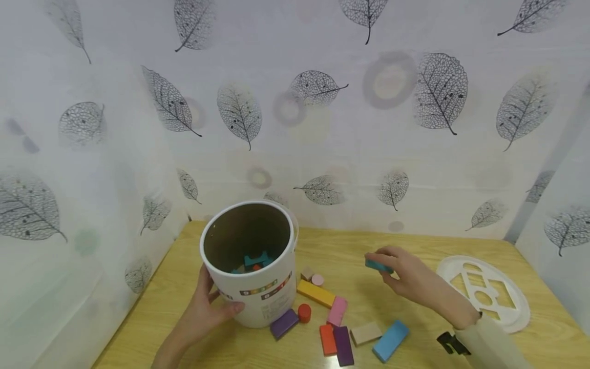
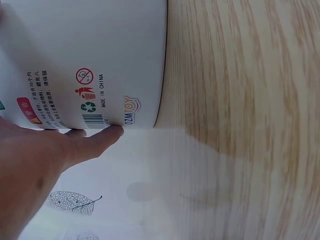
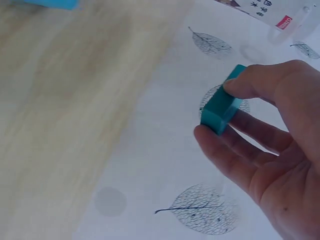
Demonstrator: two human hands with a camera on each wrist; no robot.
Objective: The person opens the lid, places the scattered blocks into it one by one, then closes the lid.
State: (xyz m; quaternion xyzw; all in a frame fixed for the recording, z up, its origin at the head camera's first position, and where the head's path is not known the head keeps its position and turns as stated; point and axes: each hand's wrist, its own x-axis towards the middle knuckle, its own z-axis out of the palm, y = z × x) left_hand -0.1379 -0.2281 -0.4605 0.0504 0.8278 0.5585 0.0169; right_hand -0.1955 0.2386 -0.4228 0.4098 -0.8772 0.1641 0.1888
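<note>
A white bucket (image 1: 272, 292) stands on the table, its top tilted slightly toward me. Several teal blocks (image 1: 256, 259) and a bit of red show inside. My left hand (image 1: 203, 312) grips the bucket's left side, thumb in front and fingers round the back. In the left wrist view, that hand (image 2: 55, 150) lies along the printed wall. My right hand (image 1: 405, 277) is raised over the table, right of the bucket. It pinches a teal block (image 3: 220, 105) between thumb and fingertips.
Loose blocks lie right of the bucket: a yellow bar (image 1: 316, 293), a red cylinder (image 1: 304, 313), purple block (image 1: 284, 324), pink block (image 1: 337, 311), natural wood block (image 1: 366, 334) and blue block (image 1: 391, 341) among them. A white lid with shaped cutouts (image 1: 518, 302) lies far right. Leaf-patterned sheeting hangs behind.
</note>
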